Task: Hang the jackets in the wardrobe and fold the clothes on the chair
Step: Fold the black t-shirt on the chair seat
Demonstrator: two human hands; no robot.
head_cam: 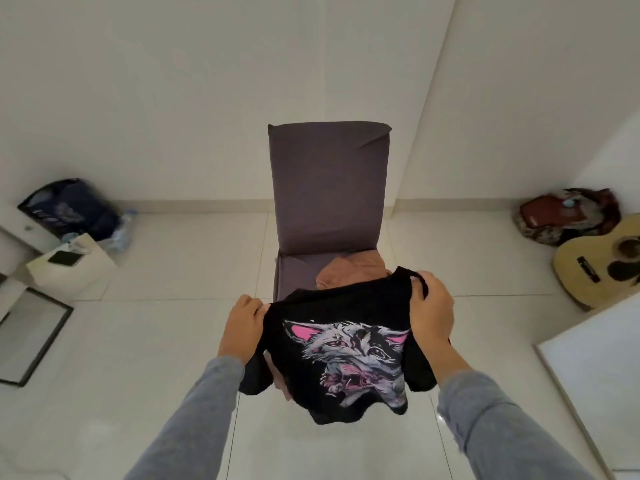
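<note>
I hold a black T-shirt [346,362] with a grey and pink wolf print in front of the chair. My left hand [242,327] grips its left shoulder edge. At the right shoulder, my right hand [433,313] pinches the fabric near the collar. The shirt hangs in the air above the front of the seat. A grey-purple padded chair [329,188] stands against the white wall. A brown garment [349,271] lies crumpled on its seat, partly hidden behind the shirt.
A dark bag [72,206], a plastic bottle [124,226] and a white box [72,265] sit on the floor at left, with a black-framed panel [31,334] nearer. At right lie a patterned backpack [568,216], an acoustic guitar [602,265] and a white board [595,375].
</note>
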